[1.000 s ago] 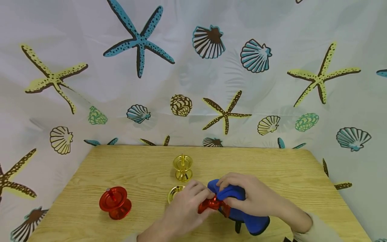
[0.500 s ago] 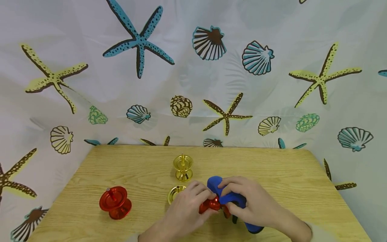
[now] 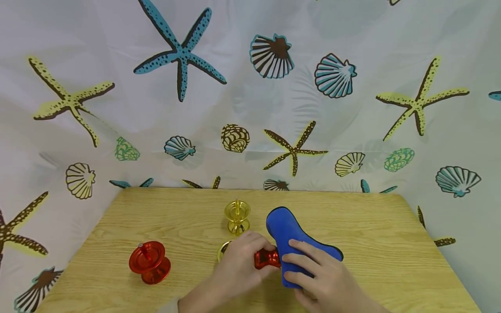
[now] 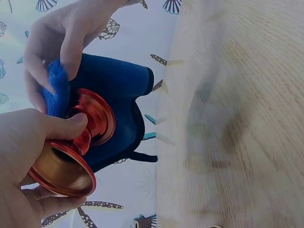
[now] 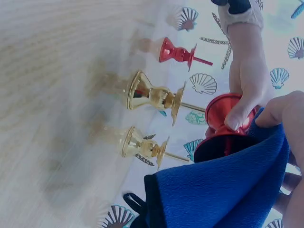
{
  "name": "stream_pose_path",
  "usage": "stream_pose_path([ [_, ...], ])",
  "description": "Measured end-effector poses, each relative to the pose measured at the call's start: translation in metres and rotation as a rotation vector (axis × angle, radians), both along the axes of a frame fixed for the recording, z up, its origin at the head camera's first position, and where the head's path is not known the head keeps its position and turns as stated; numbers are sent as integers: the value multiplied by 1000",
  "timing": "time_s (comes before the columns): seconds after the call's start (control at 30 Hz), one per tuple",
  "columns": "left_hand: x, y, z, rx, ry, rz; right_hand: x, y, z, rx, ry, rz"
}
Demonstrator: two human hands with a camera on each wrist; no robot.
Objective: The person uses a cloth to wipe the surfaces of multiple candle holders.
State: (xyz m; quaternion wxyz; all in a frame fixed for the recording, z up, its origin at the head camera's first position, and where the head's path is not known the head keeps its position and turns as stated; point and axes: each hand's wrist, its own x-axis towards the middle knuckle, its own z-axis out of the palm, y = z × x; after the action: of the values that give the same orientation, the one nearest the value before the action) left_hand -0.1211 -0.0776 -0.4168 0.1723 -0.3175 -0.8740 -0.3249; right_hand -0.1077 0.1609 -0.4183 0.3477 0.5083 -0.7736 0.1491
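Observation:
My left hand (image 3: 240,265) grips a shiny red candle holder (image 3: 267,258) by its narrow stem, tipped on its side above the table. In the left wrist view its hollow base (image 4: 61,173) faces the camera. A blue cloth (image 3: 287,228) with black edging drapes over the candle holder's dish end. My right hand (image 3: 325,278) holds this cloth, fingers spread over it in the head view, thumb and fingers pinching a fold in the left wrist view. The right wrist view shows the dish (image 5: 223,145) partly covered by the cloth.
Another red candle holder (image 3: 148,261) stands at the left of the wooden table (image 3: 176,217). One gold candle holder (image 3: 237,214) stands further back in the middle. A second gold one (image 3: 223,251) is partly hidden behind my left hand. A shell-patterned curtain (image 3: 235,108) surrounds the table.
My right hand has moved down and turned, swinging the cloth up and round across the candle holder's end. My left hand keeps its grip and has tilted the candle holder slightly.

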Motion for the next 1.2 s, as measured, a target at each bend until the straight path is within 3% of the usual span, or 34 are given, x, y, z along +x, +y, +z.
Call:
stream_pose_path([
  [0.13, -1, -1, 1, -7, -32, 22, 2, -1, 0, -3, 13, -3],
  [0.27, 0, -2, 1, -12, -22, 17, 0, 0, 7, -32, -41, -11],
  [0.63, 8, -11, -3, -30, 47, -22, -13, 12, 30, -213, -388, -41],
  [0.83, 9, -13, -3, 124, -38, -63, -19, 20, 35, -350, -541, -132],
  [1.07, 6, -10, 2, 259, -206, -17, -23, 25, 34, -539, -657, -186],
  [1.2, 3, -7, 3, 363, -261, -12, -20, 22, 31, -641, -750, -206],
])
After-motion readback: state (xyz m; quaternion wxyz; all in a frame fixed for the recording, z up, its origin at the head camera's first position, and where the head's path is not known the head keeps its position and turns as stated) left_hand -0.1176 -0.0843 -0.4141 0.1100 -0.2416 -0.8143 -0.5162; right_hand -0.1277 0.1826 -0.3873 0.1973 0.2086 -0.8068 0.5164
